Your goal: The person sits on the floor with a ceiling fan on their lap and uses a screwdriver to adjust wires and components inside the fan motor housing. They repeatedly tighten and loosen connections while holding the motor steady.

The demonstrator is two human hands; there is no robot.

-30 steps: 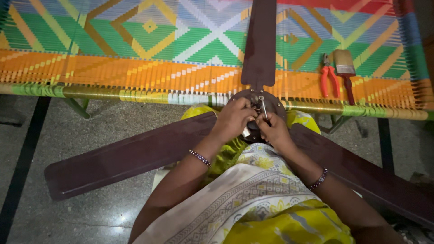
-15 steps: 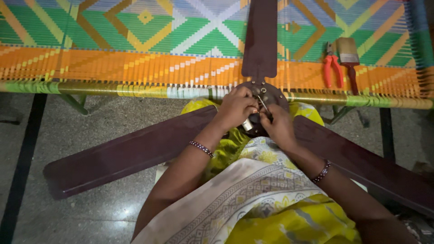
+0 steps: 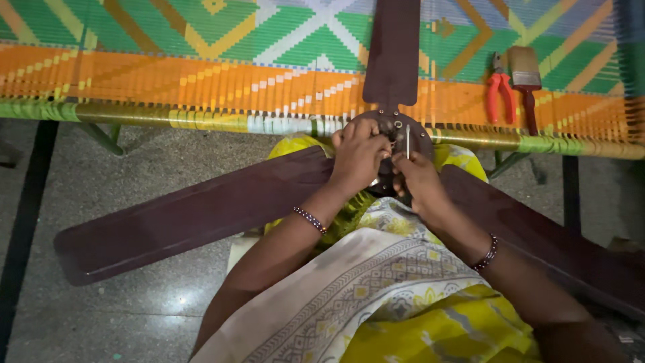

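Our left hand (image 3: pixel 359 158) clamps the round dark metal fan hub (image 3: pixel 393 138) on our lap; our right hand (image 3: pixel 420 185) pinches a thin steel screwdriver (image 3: pixel 407 140) at twelve o'clock. The dark brown three-bladed ceiling fan (image 3: pixel 195 212) looks heavy and stiff, best gripped at the hub.

Woven cot (image 3: pixel 201 81) across the far side, bright orange and green; red pliers (image 3: pixel 500 94) and paintbrush (image 3: pixel 525 81) lying side by side at far right; fan blade (image 3: pixel 392 50) resting across the weave.
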